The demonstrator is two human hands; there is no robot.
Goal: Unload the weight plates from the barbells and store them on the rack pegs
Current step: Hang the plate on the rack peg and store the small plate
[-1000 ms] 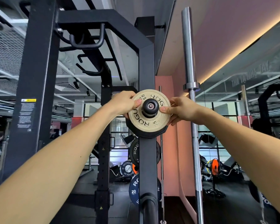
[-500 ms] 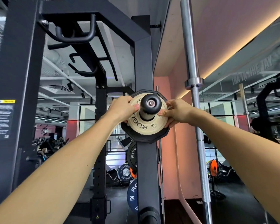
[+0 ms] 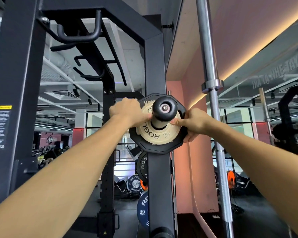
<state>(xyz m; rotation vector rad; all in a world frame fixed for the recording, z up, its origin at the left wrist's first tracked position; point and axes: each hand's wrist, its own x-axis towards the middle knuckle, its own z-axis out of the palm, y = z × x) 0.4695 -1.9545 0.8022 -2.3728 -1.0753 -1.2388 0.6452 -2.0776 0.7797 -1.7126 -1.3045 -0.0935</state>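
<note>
A small cream weight plate (image 3: 156, 135) marked ROGUE sits far back on the rack peg (image 3: 164, 108), flat against a larger black twelve-sided plate (image 3: 159, 149) on the same peg. My left hand (image 3: 127, 111) grips the cream plate's left edge, thumb on its face. My right hand (image 3: 193, 123) holds the right edge, thumb pressed on the plate face near the peg and fingers curled behind the black plate's rim. The peg's black end cap sticks out toward me.
The peg is on a black rack upright (image 3: 157, 177). Lower pegs carry a black plate (image 3: 142, 166) and a blue 20 plate (image 3: 143, 208). A steel barbell (image 3: 213, 117) stands upright to the right. Pull-up handles (image 3: 79, 35) hang overhead. A mirror wall is at the right.
Both hands have pushed the cream plate back along the peg until it rests against the black plate, so more of the peg shows in front.
</note>
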